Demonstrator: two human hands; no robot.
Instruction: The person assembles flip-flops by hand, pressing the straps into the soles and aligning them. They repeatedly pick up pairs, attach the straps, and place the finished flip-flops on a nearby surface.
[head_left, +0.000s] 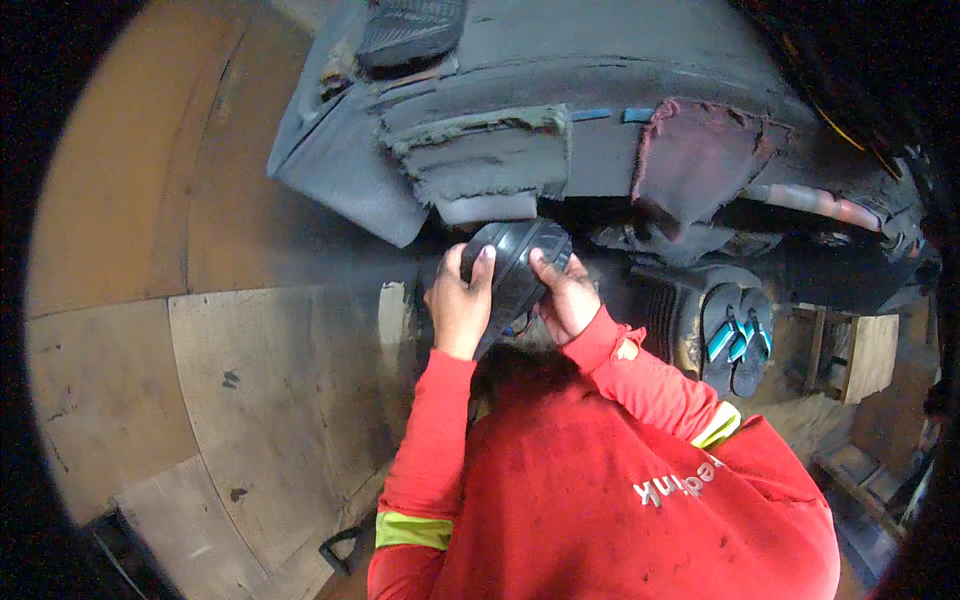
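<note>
Both my hands grip a black rubber shoe sole, tilted up in front of my chest, just below the padded edge of the grey machine. My left hand closes on its left side, thumb on the glossy face. On the opposite edge, my right hand pinches it with the thumb on top and fingers curled behind. The sole's upper end is close to a frayed grey-green cloth flap; whether they touch I cannot tell. Its lower end is partly hidden by my hands and body.
To the right, black flip-flops with blue-and-white straps lie on a dark stack, beside a wooden box. A dark ridged sole rests on the dusty grey machine. A reddish cloth flap hangs from it. Wooden boards are at left.
</note>
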